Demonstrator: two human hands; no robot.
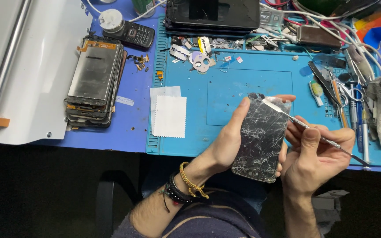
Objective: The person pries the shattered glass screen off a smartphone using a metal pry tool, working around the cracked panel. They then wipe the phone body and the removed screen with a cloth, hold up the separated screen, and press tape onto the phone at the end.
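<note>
**Cracked phone held, tool at top edge**

Cracked phone (261,139) is gripped by left hand (225,143) over the mat's (225,88) front edge. Metal tool (314,132) is pinched by right hand (314,161), tip at phone's top corner. Phone stack (93,83) is seen at far left.

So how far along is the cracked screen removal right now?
Early stage. The left hand holds the cracked phone upright over the blue mat. The right hand works a thin metal pry tool, its flat tip at the phone's top edge. The shattered glass looks mostly attached, so nearly all the lifting remains. A stack of stripped screens lies aside.
</note>
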